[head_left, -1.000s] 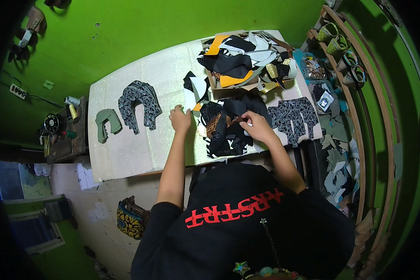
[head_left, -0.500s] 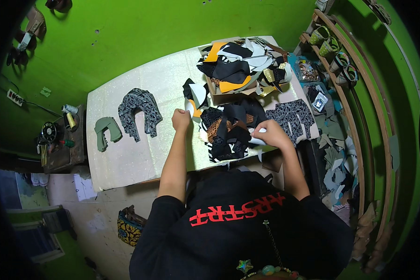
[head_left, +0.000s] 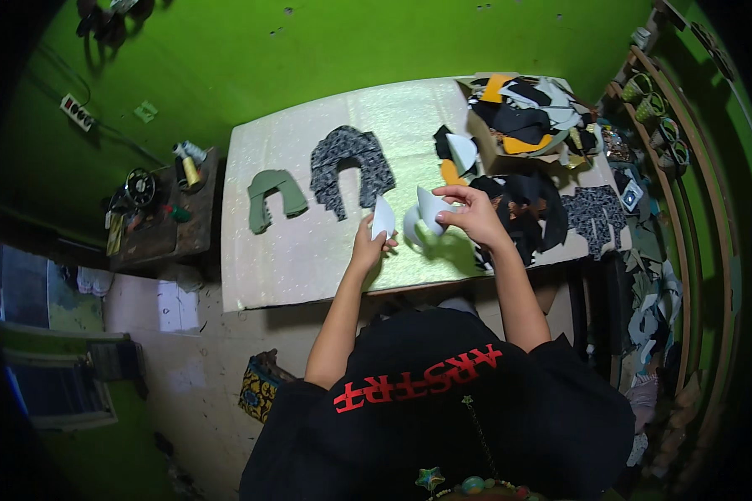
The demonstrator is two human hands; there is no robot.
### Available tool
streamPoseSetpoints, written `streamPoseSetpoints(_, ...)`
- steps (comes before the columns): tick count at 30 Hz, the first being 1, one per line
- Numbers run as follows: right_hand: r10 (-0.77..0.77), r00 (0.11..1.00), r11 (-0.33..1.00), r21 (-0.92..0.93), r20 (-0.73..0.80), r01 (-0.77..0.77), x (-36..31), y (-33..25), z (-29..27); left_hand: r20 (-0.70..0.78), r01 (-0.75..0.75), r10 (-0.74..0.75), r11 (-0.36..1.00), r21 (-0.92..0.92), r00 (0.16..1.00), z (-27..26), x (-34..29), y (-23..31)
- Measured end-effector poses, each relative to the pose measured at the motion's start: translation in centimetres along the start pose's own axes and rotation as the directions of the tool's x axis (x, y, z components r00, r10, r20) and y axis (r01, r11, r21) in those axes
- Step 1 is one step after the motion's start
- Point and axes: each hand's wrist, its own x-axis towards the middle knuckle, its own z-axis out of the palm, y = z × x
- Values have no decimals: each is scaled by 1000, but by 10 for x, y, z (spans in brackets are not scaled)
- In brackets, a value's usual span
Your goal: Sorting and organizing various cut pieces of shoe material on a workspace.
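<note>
Over the middle of the cream table, my left hand pinches a small white cut piece, thin like fabric or leather. Close by on the right, my right hand grips curved white pieces between thumb and fingers; how many is unclear. Stacked grey-and-black patterned U-shaped pieces lie beyond my left hand, with green U-shaped pieces further left. Beside my right hand spreads a pile of black and leopard-print scraps. A white cut piece lies with black and orange ones beyond it.
An open cardboard box heaped with scraps stands at the table's far right, with patterned pieces nearer. Left is a wooden stand with thread spools. A wooden rack holds sandals on the right. A patterned bag sits on the floor.
The view has shifted left. Both hands have come closer together over the table; my right hand has left the dark scrap pile with white pieces, and a white piece now shows clearly in my left.
</note>
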Motion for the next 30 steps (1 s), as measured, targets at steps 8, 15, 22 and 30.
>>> streamPoseSetpoints(8, 136, 976, 953, 246, 170, -176, 8, 45, 80, 61, 221, -225, 801, -556, 972, -68, -33, -13)
streamPoseSetpoints(15, 169, 964, 893, 381, 206, -238, 8, 41, 102, 256, 295, -194, 843, -450, 947, -65, -50, -10)
streamPoseSetpoints(22, 209, 968, 937, 254, 136, -238, 26, 51, 104, -44, -15, 2, 957, -290, 999, -80, -61, 20)
streamPoseSetpoints(30, 156, 973, 986, -82, 170, -144, 56, 70, 117, -375, -120, -11, 939, -323, 927, -129, -67, 8)
